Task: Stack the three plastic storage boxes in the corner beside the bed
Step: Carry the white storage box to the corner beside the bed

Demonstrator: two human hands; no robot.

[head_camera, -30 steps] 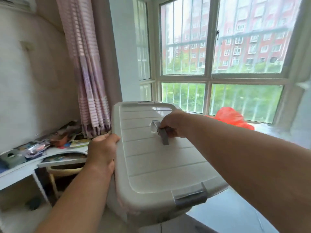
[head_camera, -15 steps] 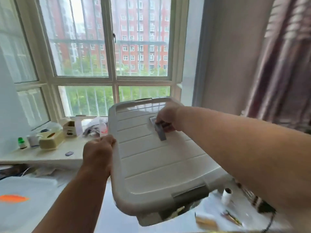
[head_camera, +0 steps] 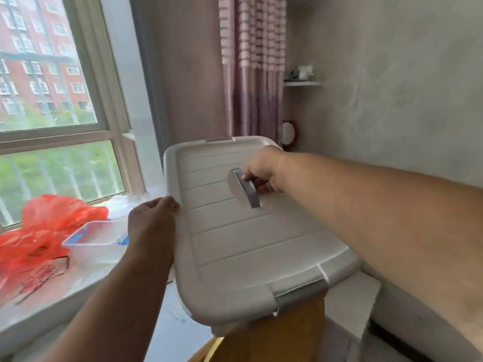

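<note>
I carry one white plastic storage box [head_camera: 251, 246] with a ribbed lid and grey clips in front of me, held in the air and tilted. My right hand [head_camera: 264, 169] is closed on the grey handle [head_camera: 247, 188] in the middle of the lid. My left hand [head_camera: 153, 218] grips the lid's left rim. The box body below the lid is mostly hidden. No other storage box is in view.
A window sill [head_camera: 52, 278] at the left holds a red plastic bag [head_camera: 44, 226] and a clear shallow container [head_camera: 96, 233]. A pink striped curtain [head_camera: 252, 66] hangs ahead, with a grey wall [head_camera: 392, 87] and a small shelf [head_camera: 303, 83] to the right. A wooden board [head_camera: 274, 335] stands below the box.
The view has swung to the right across the window toward the curtain and the grey wall corner. Both hands keep the same hold on the box.
</note>
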